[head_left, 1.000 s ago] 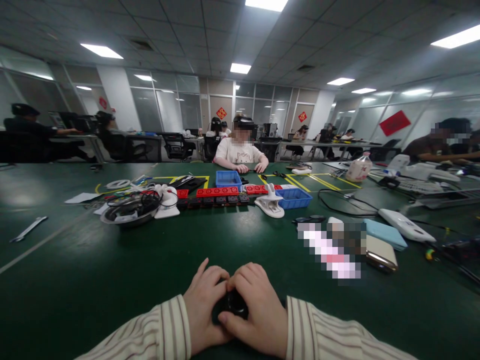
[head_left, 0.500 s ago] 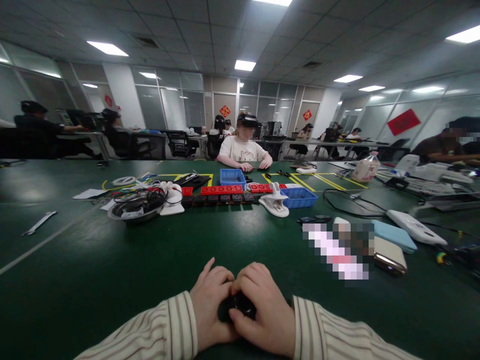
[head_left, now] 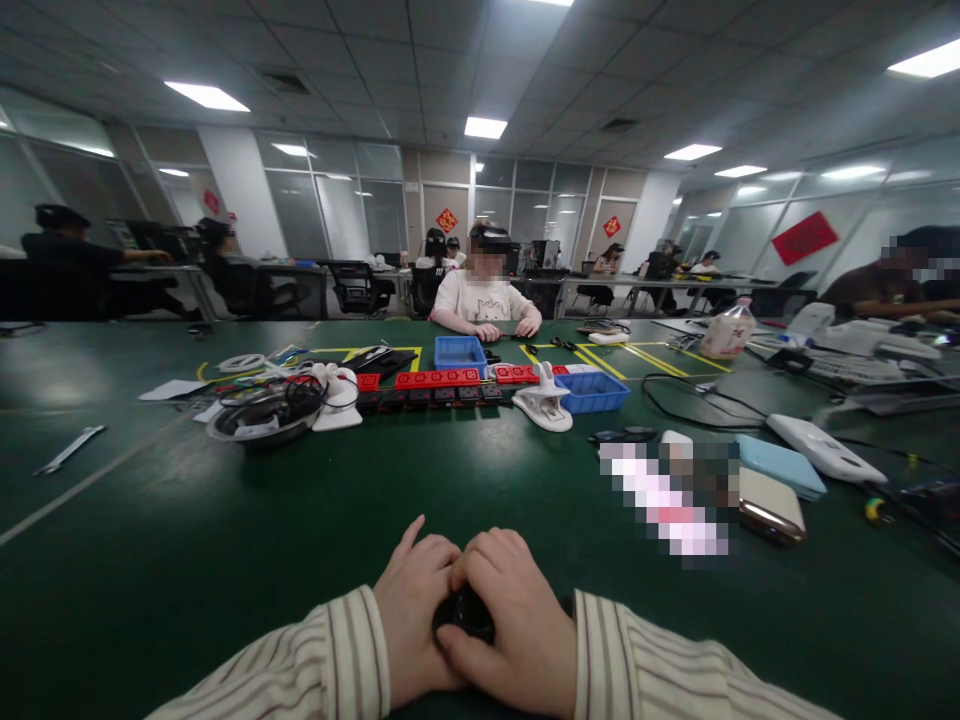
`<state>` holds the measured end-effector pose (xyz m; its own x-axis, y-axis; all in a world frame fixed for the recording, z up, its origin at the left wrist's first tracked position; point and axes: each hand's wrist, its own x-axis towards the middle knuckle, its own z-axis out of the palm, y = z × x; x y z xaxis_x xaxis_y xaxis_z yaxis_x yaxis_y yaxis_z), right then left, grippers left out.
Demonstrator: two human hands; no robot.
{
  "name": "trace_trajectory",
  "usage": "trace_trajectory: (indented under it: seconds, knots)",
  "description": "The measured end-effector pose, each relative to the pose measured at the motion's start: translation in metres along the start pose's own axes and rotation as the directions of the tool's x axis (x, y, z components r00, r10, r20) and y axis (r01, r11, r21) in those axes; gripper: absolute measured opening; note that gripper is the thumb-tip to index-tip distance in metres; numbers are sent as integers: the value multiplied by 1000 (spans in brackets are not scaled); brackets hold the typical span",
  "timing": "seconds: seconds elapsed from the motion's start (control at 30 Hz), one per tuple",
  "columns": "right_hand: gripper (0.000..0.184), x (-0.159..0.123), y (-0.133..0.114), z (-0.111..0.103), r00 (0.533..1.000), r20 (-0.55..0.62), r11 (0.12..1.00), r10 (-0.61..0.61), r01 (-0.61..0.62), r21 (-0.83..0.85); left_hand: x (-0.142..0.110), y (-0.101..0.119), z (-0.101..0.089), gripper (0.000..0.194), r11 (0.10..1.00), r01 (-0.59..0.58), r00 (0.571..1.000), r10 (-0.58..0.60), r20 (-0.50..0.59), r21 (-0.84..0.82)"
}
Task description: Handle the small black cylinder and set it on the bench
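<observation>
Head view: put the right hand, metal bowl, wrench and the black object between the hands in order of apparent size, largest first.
1. Right hand, which looks larger for being near the camera
2. Metal bowl
3. Wrench
Unranked: black object, partly hidden by that hand.

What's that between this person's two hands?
In the head view, a glossy black object sits between the left hand and right hand, partly covered, so its kind is unclear.

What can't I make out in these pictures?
All in the head view:
Black object: mostly covered by left hand and right hand; its kind can't be told.
Pinkish item: masked by pixel blocks.
Metal bowl: floor hidden by rim and cables.
Dark equipment: cut off by the right edge.
</observation>
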<state>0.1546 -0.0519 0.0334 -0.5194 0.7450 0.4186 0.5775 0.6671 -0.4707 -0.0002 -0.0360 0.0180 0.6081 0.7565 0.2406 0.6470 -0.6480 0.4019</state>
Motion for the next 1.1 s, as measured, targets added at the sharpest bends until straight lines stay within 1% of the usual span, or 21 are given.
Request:
trace_trajectory:
  seconds: [0.07,0.1,0.17,0.23,0.3,0.33,0.37,0.4,0.43,0.5,0.53,0.6,0.63,0.7,0.77,0.87,0.93,1.0,1.07,1.1]
  knots:
    - [14,0,-1,-4,997,-1,996,-73,73,58,0,0,0,36,1000,-16,1000,16,1,-2]
    - [16,0,-2,-6,994,-5,991,-105,105,86,0,0,-1,39,1000,-22,1000,22,6,0]
    - [26,1,-2,-8,989,-23,981,-148,150,125,-1,0,-4,47,1000,-26,999,26,19,2]
    - [39,1,-2,-6,990,-67,983,-126,133,122,-1,-1,-7,56,1000,-20,1000,20,21,-9]
    - [47,0,0,-2,993,-104,994,-62,71,84,-2,-1,-7,64,1000,-10,1000,10,14,-24]
    - [47,0,1,0,993,-110,997,-34,41,60,-2,-2,-7,66,1000,-4,1000,4,9,-28]
    - [45,0,2,1,994,-104,999,-21,26,41,-2,-2,-6,63,1000,1,1000,-1,3,-27]
    - [40,0,3,1,995,-90,999,-32,35,33,-2,-3,-4,58,1000,5,1000,-5,-2,-23]
    - [32,1,3,0,995,-71,997,-68,71,39,-2,-4,-2,49,1000,5,1000,-6,-4,-19]
    - [18,2,2,-4,981,-43,978,-188,191,85,-3,-5,0,35,1000,-5,1000,5,1,-12]
    - [19,3,1,-6,967,-33,960,-254,256,113,-2,-6,1,32,1000,-16,1000,16,10,-12]
    - [29,4,-2,-11,939,-34,926,-342,343,157,-2,-6,1,39,999,-33,999,34,23,-14]
    - [32,4,-3,-13,934,-45,919,-354,356,168,-2,-6,0,47,999,-36,999,36,21,-16]
    - [33,4,-3,-14,943,-85,927,-322,332,174,-2,-5,-1,60,999,-30,1000,30,-2,-19]
    - [38,2,-2,-12,964,-120,952,-238,256,166,-2,-5,-2,68,1000,-23,999,23,-34,-20]
    - [52,0,2,-4,988,-131,988,-84,100,121,-2,-5,-4,63,1000,-28,999,28,-35,-6]
    - [51,-1,4,0,993,-114,996,-32,40,75,-1,-5,-5,51,1000,-30,1000,30,3,0]
    - [37,0,5,1,995,-79,996,-65,69,52,0,-5,-5,40,1000,-25,999,26,47,-15]
    - [21,1,5,-2,985,-45,982,-168,171,80,0,-5,-5,33,998,-32,996,36,77,-47]
    - [21,2,4,-4,973,-32,967,-228,230,109,0,-5,-4,34,997,-44,995,49,84,-60]
